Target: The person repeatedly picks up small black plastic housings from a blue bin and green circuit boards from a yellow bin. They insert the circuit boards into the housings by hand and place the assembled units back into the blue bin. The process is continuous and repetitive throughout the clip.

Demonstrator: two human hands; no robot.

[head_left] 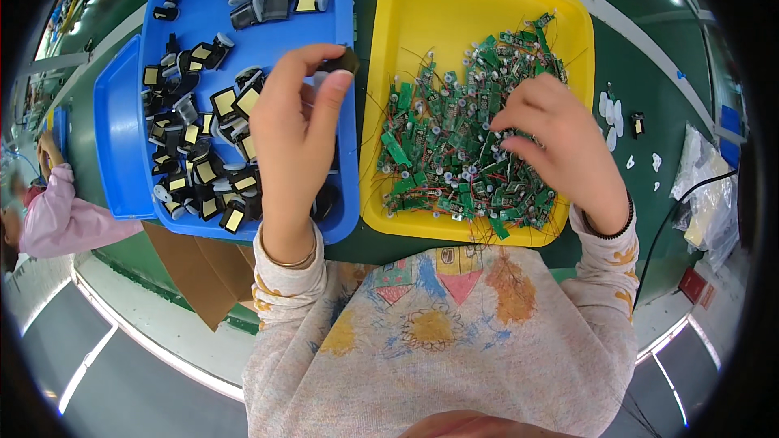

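Note:
My left hand point(296, 113) is raised over the right edge of the blue tray point(350, 146). Its thumb and fingers pinch a small dark plastic housing point(347, 61), partly hidden by the fingertips. Many similar black housings point(223, 101) with pale yellow pads and clear or grey parts lie loose in that tray. My right hand point(552, 126) hovers over the yellow tray point(422, 0), fingers curved and thumb apart from the forefinger, with nothing visible between them. Below it spreads a heap of small green circuit boards point(454, 130) with thin wires and little round parts.
Right of the yellow tray lie several white oval pieces point(610, 113), a single black housing point(638, 124) and clear plastic bags point(704, 186). A black cable point(673, 215) crosses the right side. Cardboard point(203, 268) sits below the blue tray; a pink-sleeved person point(73, 215) is at far left.

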